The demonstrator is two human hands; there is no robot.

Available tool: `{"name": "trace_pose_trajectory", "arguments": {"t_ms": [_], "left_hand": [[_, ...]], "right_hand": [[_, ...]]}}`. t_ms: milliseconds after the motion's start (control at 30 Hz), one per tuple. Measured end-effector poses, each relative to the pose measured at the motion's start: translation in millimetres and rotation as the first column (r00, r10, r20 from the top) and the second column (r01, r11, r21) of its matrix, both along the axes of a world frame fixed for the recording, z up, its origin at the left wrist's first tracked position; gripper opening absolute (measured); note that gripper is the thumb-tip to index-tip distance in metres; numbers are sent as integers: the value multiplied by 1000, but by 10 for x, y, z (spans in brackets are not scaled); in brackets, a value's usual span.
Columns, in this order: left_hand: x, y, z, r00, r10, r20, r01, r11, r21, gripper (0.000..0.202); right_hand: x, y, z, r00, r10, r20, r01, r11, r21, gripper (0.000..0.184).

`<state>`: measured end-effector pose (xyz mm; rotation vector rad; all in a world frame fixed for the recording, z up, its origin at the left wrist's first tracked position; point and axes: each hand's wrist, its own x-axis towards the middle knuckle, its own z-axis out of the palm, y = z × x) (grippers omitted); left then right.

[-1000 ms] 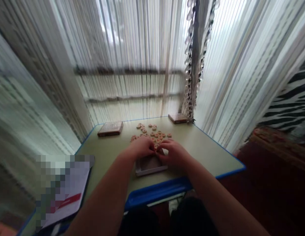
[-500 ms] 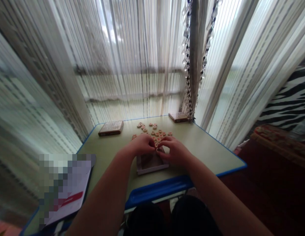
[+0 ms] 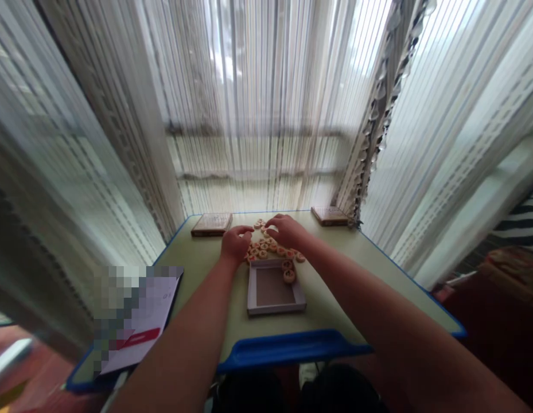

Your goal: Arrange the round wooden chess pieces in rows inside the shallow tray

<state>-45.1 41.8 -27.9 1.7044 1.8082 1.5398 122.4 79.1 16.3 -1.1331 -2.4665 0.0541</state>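
A loose pile of round wooden Chinese chess pieces (image 3: 263,253) with markings lies on the pale table, behind a shallow open box (image 3: 276,310). Inside the box, a few pieces (image 3: 289,277) sit in its far right corner. My left hand (image 3: 237,243) is at the left side of the pile, fingers stretched forward and apart from the thumb. Over the far right part of the pile is my right hand (image 3: 287,230), its fingers spread and curved above the pieces. I see nothing held in either hand.
A flat box (image 3: 211,224) lies at the table's back left, and another flat box (image 3: 330,216) at the back right. A tablet-like slab (image 3: 150,321), partly blurred out, rests at the left edge. Blue trim (image 3: 287,347) lines the front edge. Sheer curtains (image 3: 257,143) hang behind.
Both hands have moved from the box's far edge forward to the pile and spread apart. Pieces in the box's far right corner now show. The view has shifted slightly.
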Motion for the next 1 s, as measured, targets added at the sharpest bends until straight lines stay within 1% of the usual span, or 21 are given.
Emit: {"name": "trace_pose_trajectory", "arguments": {"t_ms": [100,200,233,300,400,500,633,800,900,1000], "left_hand": [[-6,96,-69,999,32,36,-33,999,38,23],[-3,153,-101,992,83,99,-88,995,40,21],[-1,159,-103,989,91,114,-97,994,44,21],[4,156,-102,991,72,109,-75,997,23,20],[17,143,-101,995,69,77,-69,998,-1,19],[22,146,-109,996,70,53,-71,997,7,18],[21,161,-116,997,80,20,-80,996,-32,17],[25,156,-106,997,81,0,-81,996,-34,17],[24,143,-92,996,93,13,-92,995,-43,17],[19,138,-89,996,86,17,-85,995,-47,18]], "right_hand": [[-157,293,-25,994,-98,55,101,994,-47,26],[-292,501,-121,983,-169,66,174,982,-74,30],[-328,551,-164,979,-195,59,199,977,-79,32],[-377,623,-255,963,-266,40,269,959,-89,34],[-390,676,-368,945,-326,18,326,939,-106,30],[-360,696,-412,940,-341,-33,336,937,-99,27],[-335,715,-401,927,-372,-47,365,924,-112,26],[-360,736,-384,918,-386,-92,375,920,-111,23],[-376,734,-343,918,-366,-155,336,922,-191,28],[-395,727,-295,923,-324,-207,261,923,-281,27]]}}
